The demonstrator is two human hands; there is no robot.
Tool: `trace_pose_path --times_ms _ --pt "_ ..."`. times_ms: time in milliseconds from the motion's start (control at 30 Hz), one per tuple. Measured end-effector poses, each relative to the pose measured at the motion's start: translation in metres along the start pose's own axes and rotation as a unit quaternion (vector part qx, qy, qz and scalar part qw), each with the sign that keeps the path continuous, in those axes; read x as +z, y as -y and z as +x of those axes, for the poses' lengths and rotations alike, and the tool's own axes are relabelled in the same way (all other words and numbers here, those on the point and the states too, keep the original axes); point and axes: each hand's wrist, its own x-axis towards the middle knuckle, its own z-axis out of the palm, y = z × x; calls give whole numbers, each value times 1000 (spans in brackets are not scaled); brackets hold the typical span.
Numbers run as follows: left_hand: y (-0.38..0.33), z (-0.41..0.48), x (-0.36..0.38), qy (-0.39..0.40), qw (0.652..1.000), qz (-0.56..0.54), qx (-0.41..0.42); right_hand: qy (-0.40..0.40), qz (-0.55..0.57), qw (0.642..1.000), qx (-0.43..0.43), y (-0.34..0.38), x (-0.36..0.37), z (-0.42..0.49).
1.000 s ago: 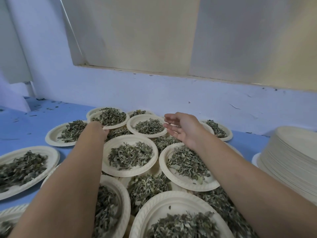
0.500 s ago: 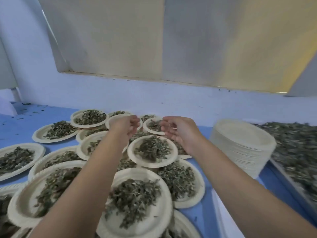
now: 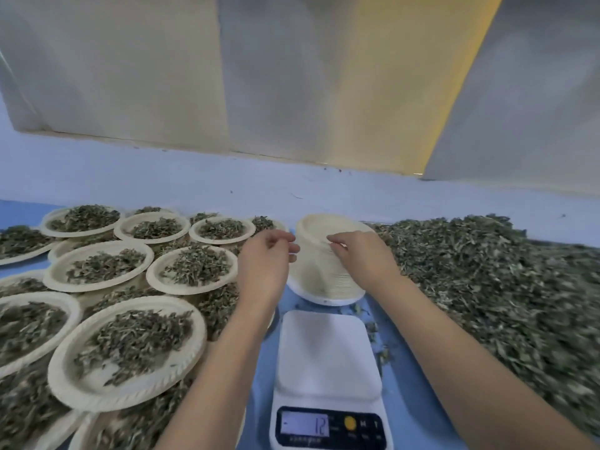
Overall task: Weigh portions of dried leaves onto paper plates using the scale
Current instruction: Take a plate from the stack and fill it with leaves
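A tall stack of empty paper plates stands just behind the white digital scale. The scale's platform is bare and its display reads 12. My right hand lies on the stack's top right, its curled fingertips pinching the rim of the top plate. To the left of the stack is my left hand, fingers loosely curled, with the fingertips at the stack's side and nothing in them. A big loose pile of dried leaves fills the right side.
Several paper plates filled with dried leaves cover the blue table on the left, some overlapping or stacked. A few loose leaves lie beside the scale. A pale wall and a hanging sheet run along the back.
The view has swung right from the filled plates to the scale and leaf pile. Both hands moved right, from above the filled plates to the stack of empty plates.
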Motion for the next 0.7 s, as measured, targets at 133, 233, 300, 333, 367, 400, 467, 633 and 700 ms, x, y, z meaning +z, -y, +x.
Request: trace_pose_path --times_ms 133,233,300,333,367,400,467,633,700 --pt "7 -6 7 4 999 17 37 10 -28 1000 -8 -1 1 -2" --pt "10 -2 8 4 999 21 39 11 -42 999 -19 0 3 -3" --pt "13 -1 8 3 999 29 40 10 -59 998 -25 0 5 -2" --pt "14 0 9 4 999 31 39 9 -62 998 -28 0 6 -2" --pt "16 1 9 5 999 32 36 8 -61 998 -32 -1 8 -1" --pt "18 2 9 6 999 33 34 4 -58 998 -38 -1 10 -1" --pt "21 3 10 7 999 36 25 -9 -59 997 -47 -2 15 0" --pt "29 8 10 9 999 42 4 -71 -66 992 -80 -4 22 2" --pt "30 12 9 6 1000 29 -3 -95 -54 990 -84 -5 21 3"
